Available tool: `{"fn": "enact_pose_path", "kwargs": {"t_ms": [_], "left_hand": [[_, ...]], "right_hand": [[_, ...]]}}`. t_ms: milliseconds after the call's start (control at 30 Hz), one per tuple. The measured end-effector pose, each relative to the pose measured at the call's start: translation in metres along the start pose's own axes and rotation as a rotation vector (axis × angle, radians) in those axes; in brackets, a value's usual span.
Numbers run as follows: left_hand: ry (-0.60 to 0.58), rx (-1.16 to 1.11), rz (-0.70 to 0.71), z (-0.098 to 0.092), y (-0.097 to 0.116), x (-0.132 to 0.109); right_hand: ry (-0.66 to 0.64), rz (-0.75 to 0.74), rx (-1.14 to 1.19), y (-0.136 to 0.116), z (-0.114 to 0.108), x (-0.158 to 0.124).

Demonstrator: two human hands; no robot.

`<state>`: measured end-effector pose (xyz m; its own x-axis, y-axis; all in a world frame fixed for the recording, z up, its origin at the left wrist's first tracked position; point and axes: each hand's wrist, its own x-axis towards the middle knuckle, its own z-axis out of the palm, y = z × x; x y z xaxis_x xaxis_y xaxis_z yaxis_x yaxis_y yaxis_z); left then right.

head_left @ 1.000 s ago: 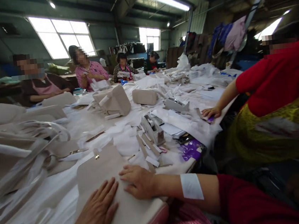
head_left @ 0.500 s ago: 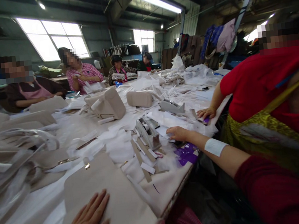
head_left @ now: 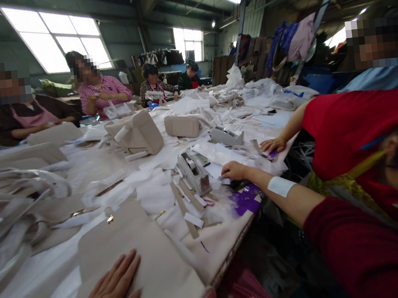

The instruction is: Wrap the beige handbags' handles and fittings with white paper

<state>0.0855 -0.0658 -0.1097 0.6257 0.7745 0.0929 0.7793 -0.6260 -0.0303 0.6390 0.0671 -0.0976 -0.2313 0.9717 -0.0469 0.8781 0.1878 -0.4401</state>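
My left hand lies flat with its fingers stretched out on a beige handbag, whose flap carries a small gold clasp. My right hand reaches out across the table at the right, its fingers curled down over a dark object that is mostly hidden. Just left of it stands a grey tape dispenser. Purple tape or film lies below my right wrist. Beige strips and white paper pieces are scattered between the two hands.
A co-worker in red bends low at my right, one hand on the table. Further beige bags and a second tape dispenser stand among white wrapping. Several people sit along the far side. The table edge runs close to me.
The co-worker in red has bent lower, showing another person behind. My right hand's fingers have curled in more over the dark object. My left hand stays on the handbag; the view shifts slightly.
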Motion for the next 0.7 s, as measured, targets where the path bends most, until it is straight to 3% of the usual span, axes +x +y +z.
{"fn": "enact_pose_path", "kwargs": {"t_ms": [700], "left_hand": [[0.031, 0.007, 0.016, -0.002, 0.001, 0.0]], "right_hand": [[-0.056, 0.045, -0.032, -0.01, -0.008, -0.001]]}}
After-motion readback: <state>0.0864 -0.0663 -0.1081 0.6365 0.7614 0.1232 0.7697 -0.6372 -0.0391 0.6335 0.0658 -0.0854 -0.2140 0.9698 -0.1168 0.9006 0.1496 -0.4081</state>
